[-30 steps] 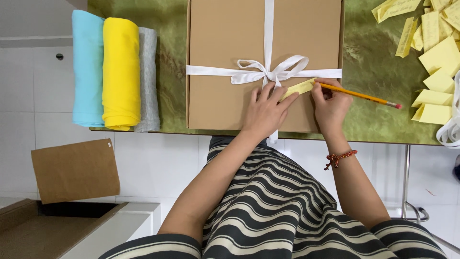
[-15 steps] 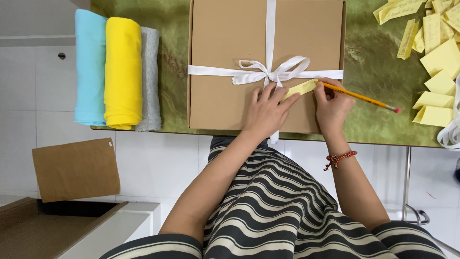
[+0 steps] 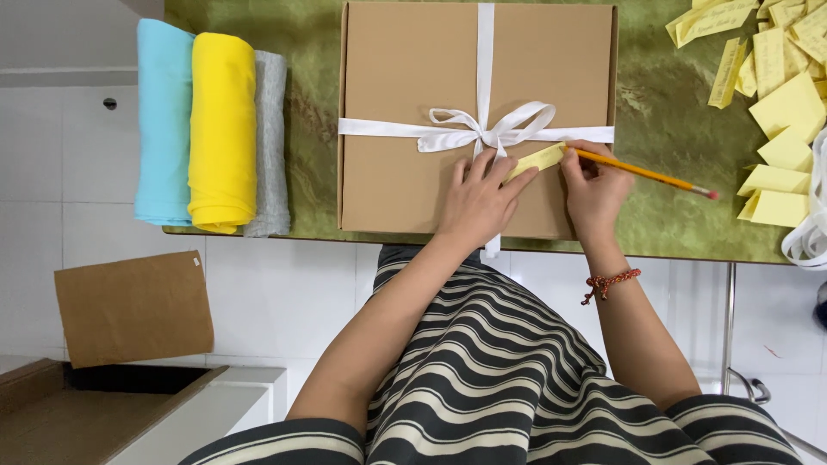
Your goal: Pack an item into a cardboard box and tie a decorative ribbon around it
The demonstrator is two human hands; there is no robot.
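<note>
On the box (image 3: 405,103), the left hand (image 3: 478,202) lies flat, fingers pinning a yellow slip (image 3: 536,158) just below the ribbon bow (image 3: 487,133). Beside it the right hand (image 3: 594,185) grips a pencil (image 3: 642,172), tip at the slip's right end. Writing on the slip looks to be the step in hand; it calls for a steady hold and light strokes. More slips (image 3: 780,95) lie well right, rolled cloths (image 3: 211,129) left.

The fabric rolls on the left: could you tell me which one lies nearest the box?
The grey roll; it lies rightmost, beside the yellow roll, closest to the box.
</note>
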